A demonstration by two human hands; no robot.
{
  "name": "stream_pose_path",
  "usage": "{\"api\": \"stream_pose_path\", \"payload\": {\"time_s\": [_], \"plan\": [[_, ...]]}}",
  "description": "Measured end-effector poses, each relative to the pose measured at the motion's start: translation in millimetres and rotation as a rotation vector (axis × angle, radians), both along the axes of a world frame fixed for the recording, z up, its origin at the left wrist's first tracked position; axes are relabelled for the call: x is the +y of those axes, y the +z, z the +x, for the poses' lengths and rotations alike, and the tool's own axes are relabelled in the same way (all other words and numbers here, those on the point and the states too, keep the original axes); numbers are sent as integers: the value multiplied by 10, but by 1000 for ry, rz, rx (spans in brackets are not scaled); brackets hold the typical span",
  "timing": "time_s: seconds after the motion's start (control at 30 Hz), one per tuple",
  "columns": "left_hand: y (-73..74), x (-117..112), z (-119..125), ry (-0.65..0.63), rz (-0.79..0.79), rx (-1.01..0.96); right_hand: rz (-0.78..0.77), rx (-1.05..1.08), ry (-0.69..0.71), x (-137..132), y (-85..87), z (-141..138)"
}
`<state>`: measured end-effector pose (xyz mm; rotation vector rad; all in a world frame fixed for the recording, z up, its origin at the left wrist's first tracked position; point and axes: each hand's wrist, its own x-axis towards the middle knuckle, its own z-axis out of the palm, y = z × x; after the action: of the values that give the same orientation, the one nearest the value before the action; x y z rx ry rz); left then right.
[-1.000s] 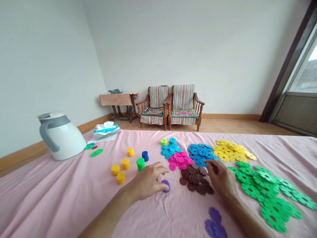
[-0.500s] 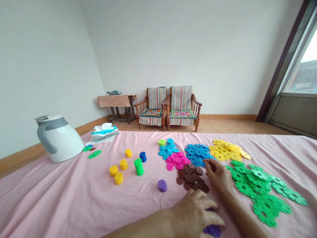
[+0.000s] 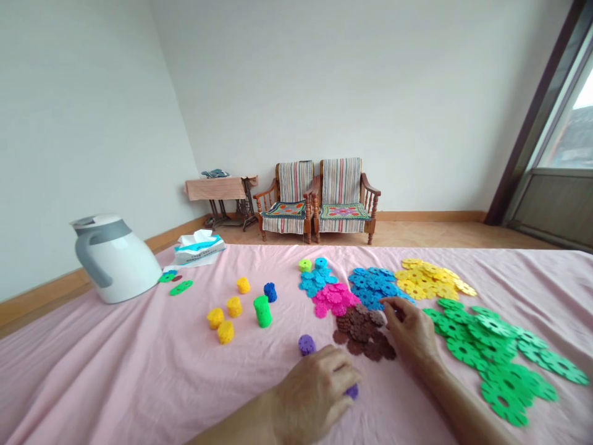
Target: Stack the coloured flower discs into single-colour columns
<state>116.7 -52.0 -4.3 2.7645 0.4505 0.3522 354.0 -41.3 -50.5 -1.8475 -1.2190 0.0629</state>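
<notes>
My left hand (image 3: 319, 389) is closed over purple notched discs (image 3: 352, 391), low above the cloth, most of them hidden under the fingers. Just beyond its knuckles stands a short purple stack of discs (image 3: 306, 345). My right hand (image 3: 410, 327) has its fingers curled in a pinch between the brown disc pile (image 3: 364, 337) and the blue disc pile (image 3: 373, 287). What lies in that pinch, if anything, I cannot make out. To its right spreads a pile of larger green discs (image 3: 482, 334).
Pink (image 3: 336, 300), light blue (image 3: 315, 281) and yellow (image 3: 430, 278) disc piles lie farther back. On the left are several yellow stacks (image 3: 225, 332), a green stack (image 3: 262, 311), a dark blue stack (image 3: 270, 292), a white jug (image 3: 125, 266) and a tissue box (image 3: 199, 248).
My left hand has slid left with purple discs, closing its fingers and coming nearer the purple stack. My right hand stays by the brown and blue piles. The view has shifted slightly.
</notes>
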Motion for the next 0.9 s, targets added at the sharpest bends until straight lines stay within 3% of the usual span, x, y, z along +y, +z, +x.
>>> {"api": "stream_pose_path", "payload": {"time_s": [0.27, 0.37, 0.63, 0.9], "plan": [[158, 274, -263, 287, -132, -363, -28, -1, 8, -19, 31, -10], [193, 418, -379, 375, -151, -388, -26, -17, 20, -18, 35, -11], [107, 496, -439, 321, -112, -190, -33, -15, 32, -18, 30, -7], [67, 495, -416, 310, -58, -116, -46, -17, 31, -17, 35, -13]]}}
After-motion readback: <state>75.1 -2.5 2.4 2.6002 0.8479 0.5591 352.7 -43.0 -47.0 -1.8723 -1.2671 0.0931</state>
